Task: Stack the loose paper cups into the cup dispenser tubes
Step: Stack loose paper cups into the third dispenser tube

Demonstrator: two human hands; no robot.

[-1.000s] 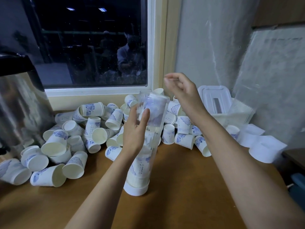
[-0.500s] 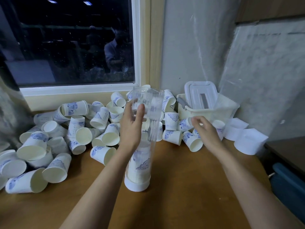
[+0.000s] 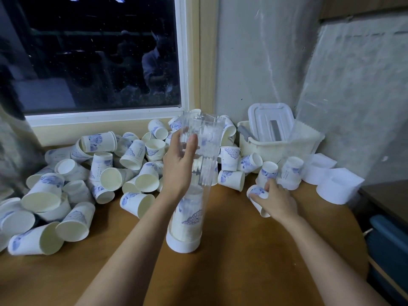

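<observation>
A clear dispenser tube stands upright on its white base cap at the middle of the wooden table. Stacked blue-patterned paper cups fill its lower part. My left hand grips the tube's upper half from the left. To the right, my right hand closes on a paper cup lying on its side on the table. A big pile of loose cups covers the table's left and back.
A cream basket with a white lidded box stands at the back right corner. White caps lie right of it. A window and wall close off the back. The table's rounded edge drops away at right.
My right hand came down from above the tube to the table at the right and took hold of a lying cup. The left hand stayed on the tube.
</observation>
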